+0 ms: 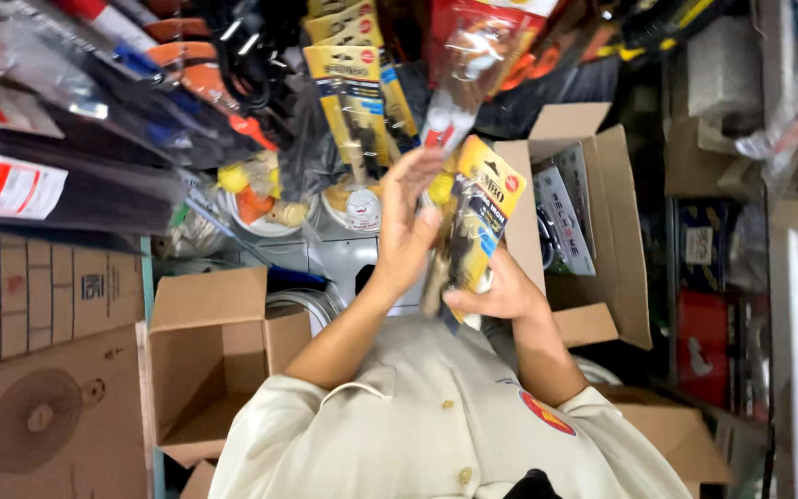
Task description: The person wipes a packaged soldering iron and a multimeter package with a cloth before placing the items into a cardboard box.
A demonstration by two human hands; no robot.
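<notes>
Both my hands are raised in front of my beige shirt. My right hand point(501, 291) grips the lower end of a yellow-carded blister pack point(482, 208) that has a tool sealed under clear plastic. My left hand point(406, 231) lies along the pack's left side, with its fingers stretched upward and its thumb pressed on the plastic. The pack is tilted, its top leaning right. Behind it hang similar yellow-carded packs point(353, 83).
An open, empty cardboard box point(210, 360) stands at lower left beside closed cartons point(39, 370). To the right, another open box point(593, 231) holds packaged goods. Bagged tools point(66, 111) hang above. Round white containers point(265, 217) with small items sit beyond my hands.
</notes>
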